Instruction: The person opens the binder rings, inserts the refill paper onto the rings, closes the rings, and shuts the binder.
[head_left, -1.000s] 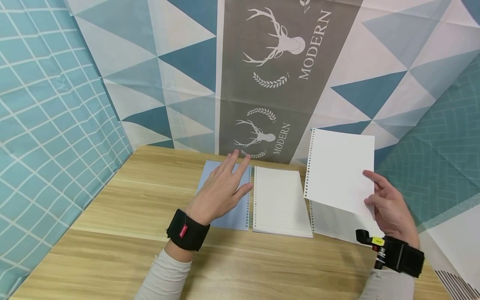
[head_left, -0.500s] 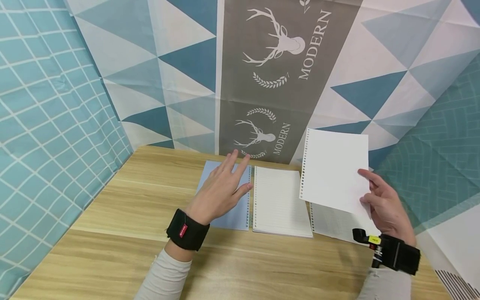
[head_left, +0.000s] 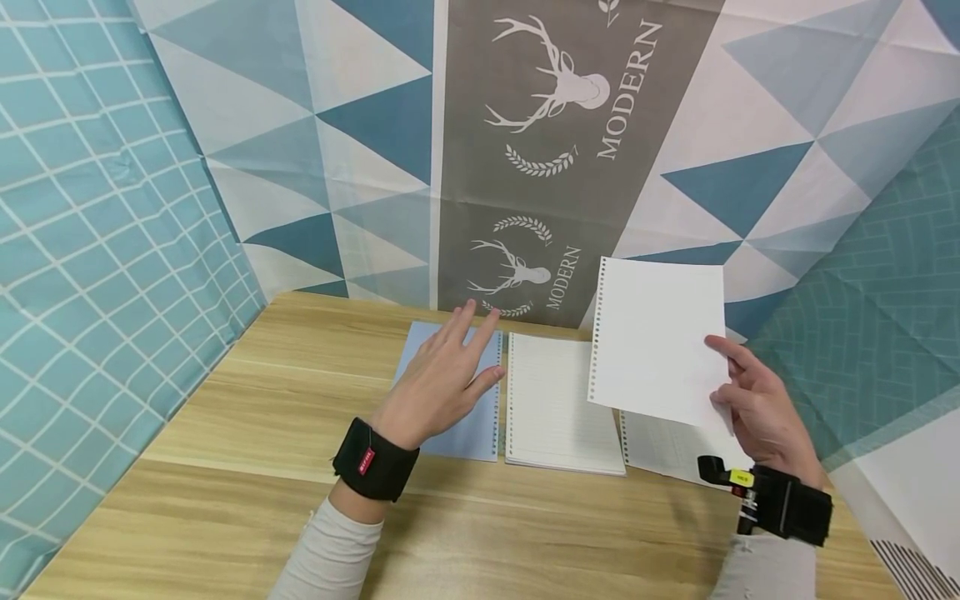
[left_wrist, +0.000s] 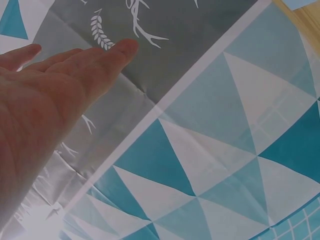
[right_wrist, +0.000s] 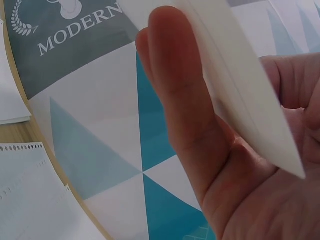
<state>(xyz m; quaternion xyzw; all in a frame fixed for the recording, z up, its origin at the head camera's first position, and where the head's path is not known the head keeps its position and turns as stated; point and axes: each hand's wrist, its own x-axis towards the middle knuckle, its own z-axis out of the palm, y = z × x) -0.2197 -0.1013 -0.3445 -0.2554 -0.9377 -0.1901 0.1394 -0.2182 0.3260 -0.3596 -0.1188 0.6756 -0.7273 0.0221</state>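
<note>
My right hand [head_left: 768,412] pinches the right edge of white loose-leaf paper [head_left: 656,333] with a column of punched holes down its left side. The paper is raised above the table; in the right wrist view its edge [right_wrist: 250,85] runs between thumb and fingers. My left hand [head_left: 435,387] is spread over a blue punched cover [head_left: 461,437], holding nothing; it appears to hover. Between the hands lies a stack of lined punched paper [head_left: 558,408]. Under the raised paper, a greyish-white punched sheet [head_left: 678,446] is partly hidden.
The wooden table [head_left: 225,467] ends at the back against a patterned cloth [head_left: 525,167] with deer and triangles. Blue checked cloth [head_left: 112,208] hangs on the left and teal cloth [head_left: 885,275] on the right.
My right hand has moved left with the white paper, which now overlaps the right edge of the lined stack in view. My left hand has stayed in place.
</note>
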